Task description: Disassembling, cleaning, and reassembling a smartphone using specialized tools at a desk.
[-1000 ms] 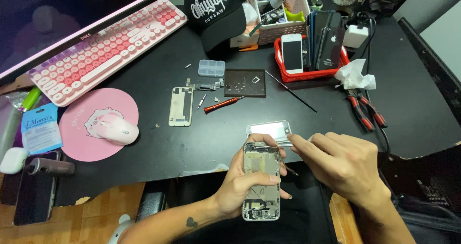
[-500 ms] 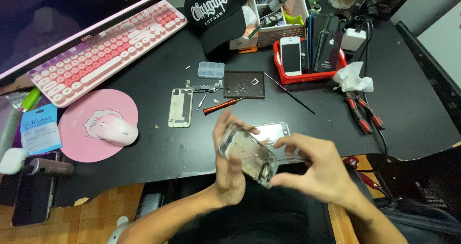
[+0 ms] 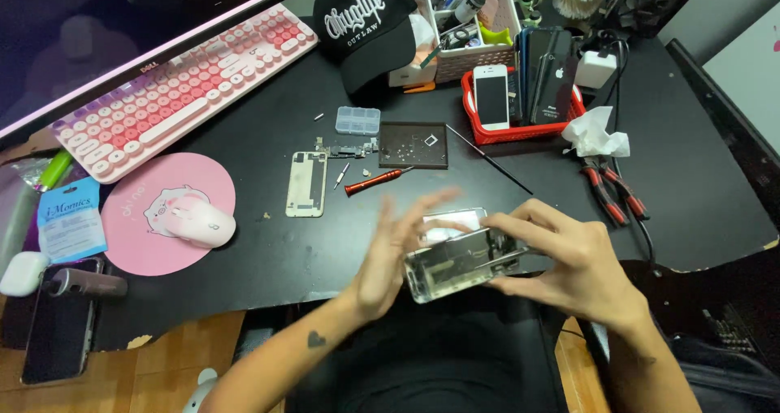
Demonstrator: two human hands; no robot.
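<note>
Since a second ago the opened phone chassis (image 3: 463, 263) has swung from upright to sideways, low centre. Right hand (image 3: 569, 263) grips its right end; left hand (image 3: 398, 250), blurred, fingers spread, touches the left edge. Best: hold it level, steady. Beyond: red screwdriver (image 3: 375, 181), parts mat (image 3: 413, 145).

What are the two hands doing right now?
Left hand: open, fingers spread and blurred, against the opened phone.
Right hand: closed on the opened phone, gripping its right end.
</note>
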